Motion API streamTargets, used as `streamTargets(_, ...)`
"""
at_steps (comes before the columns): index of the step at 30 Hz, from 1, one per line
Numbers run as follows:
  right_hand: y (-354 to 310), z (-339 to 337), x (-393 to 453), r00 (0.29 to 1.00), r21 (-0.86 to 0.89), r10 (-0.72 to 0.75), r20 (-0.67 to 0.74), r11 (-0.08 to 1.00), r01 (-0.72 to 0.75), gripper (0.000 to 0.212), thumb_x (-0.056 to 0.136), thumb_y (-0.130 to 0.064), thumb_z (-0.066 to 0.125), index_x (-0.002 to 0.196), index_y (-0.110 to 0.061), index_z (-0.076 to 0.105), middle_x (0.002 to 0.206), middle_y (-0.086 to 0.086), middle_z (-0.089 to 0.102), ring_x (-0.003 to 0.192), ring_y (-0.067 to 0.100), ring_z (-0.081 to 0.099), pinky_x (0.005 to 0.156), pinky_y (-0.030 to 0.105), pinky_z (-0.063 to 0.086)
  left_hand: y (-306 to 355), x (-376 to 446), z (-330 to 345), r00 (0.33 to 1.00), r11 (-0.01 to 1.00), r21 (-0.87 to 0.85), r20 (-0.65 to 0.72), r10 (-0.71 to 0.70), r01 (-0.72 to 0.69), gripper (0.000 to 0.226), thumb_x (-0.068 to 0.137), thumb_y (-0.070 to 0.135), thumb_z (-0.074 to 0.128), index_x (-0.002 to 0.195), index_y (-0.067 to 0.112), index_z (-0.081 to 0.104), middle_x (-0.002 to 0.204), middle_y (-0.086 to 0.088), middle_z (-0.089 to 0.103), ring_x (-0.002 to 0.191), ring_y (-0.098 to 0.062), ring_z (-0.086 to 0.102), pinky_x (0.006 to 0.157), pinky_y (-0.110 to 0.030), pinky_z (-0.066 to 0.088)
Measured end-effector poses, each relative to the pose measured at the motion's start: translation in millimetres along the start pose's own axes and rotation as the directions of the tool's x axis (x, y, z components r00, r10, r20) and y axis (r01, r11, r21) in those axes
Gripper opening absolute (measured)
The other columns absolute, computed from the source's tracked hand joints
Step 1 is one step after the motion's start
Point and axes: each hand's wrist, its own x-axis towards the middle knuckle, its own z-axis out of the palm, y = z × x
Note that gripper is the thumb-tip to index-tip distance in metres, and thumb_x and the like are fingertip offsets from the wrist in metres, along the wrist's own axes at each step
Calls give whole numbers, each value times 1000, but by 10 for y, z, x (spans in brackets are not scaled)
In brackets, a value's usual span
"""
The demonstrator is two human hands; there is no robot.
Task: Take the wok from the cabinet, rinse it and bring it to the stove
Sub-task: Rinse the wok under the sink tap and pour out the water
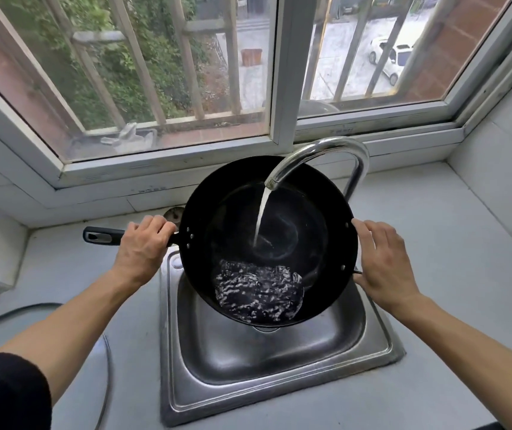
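wok over sink, under running faucet | left hand grips long handle | right hand grasps side handle | water pooled near rim

Before us we see a steel sink set into a pale grey counter. A chrome faucet arches over it, water streaming from its spout. Behind it a white-framed window shows bars, greenery and a white car. A dark hose curves across the counter at left.
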Motion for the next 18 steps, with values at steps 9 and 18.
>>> streamTargets(9,-265,217,212,997,82,-27,-65,996,32,99,54,-21,91,137,-2,41,124,16,49,111,35,46,98,42,38,-328,-212,-206,998,997,78,-68,-13,18,16,81,10,61,96,12,58,93,-10,58,84,-34,53,65,-42,32)
streamTargets(18,-515,409,417,993,112,-75,-95,990,86,102,52,-22,90,137,-2,39,123,15,48,109,33,47,101,39,37,-579,-453,-433,993,989,133,-108,-42,56,21,81,14,49,98,12,60,96,-11,59,85,-36,53,65,-43,31)
